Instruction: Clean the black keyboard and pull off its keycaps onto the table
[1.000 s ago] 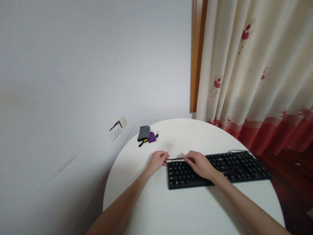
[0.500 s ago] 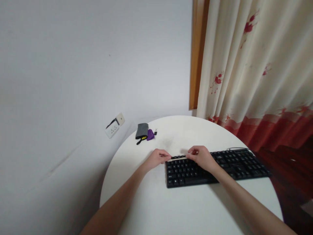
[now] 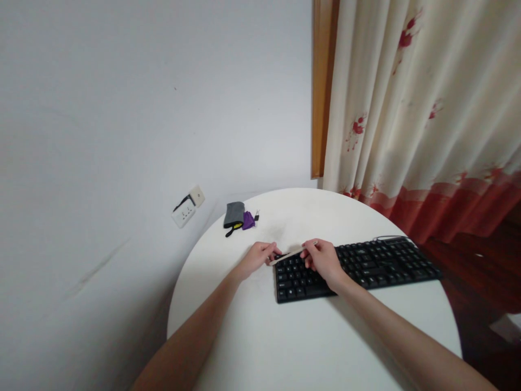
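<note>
A black keyboard lies on a round white table. My right hand is closed on a thin pale stick-like tool that slants over the keyboard's top left corner. My left hand rests at the keyboard's left edge with its fingers curled, touching the tool's lower end.
A grey pouch with a purple item and a small clip sits at the table's far left edge. A wall socket is on the white wall. A curtain hangs behind the table at the right; the keyboard's cable runs off its back.
The tool lay flat along the keyboard's top row; now its right end is lifted and it slants. Both hands stay at the keyboard's left end. The view shifted slightly.
</note>
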Motion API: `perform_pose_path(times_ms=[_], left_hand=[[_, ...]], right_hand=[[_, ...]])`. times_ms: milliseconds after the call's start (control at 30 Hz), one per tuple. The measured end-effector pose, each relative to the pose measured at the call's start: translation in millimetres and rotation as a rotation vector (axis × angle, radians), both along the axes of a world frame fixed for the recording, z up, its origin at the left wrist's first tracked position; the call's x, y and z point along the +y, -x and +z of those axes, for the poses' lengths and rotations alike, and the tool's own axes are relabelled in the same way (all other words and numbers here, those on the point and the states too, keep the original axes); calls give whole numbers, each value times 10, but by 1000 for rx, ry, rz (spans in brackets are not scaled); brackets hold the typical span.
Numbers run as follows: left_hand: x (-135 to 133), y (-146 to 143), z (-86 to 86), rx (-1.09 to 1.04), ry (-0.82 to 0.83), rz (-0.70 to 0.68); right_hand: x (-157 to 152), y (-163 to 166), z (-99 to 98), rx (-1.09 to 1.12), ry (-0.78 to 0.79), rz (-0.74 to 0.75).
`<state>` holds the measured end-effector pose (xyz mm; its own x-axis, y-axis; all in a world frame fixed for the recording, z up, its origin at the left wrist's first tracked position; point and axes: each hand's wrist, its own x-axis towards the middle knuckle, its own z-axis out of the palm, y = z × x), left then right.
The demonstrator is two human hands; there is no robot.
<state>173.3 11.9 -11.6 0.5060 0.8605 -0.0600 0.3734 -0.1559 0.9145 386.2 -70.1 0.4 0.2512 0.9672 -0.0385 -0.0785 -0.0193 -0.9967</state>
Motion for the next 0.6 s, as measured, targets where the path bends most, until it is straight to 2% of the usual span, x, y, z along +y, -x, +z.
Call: perform_pose_path(times_ms=[200,600], left_hand=[[-14,10,-32,-63,62,42],[-45,-7,-4,-36,44,41]], right_hand=[[26,-244,-5,-32,23,-84],[34,-763,84,-131,68,-179]])
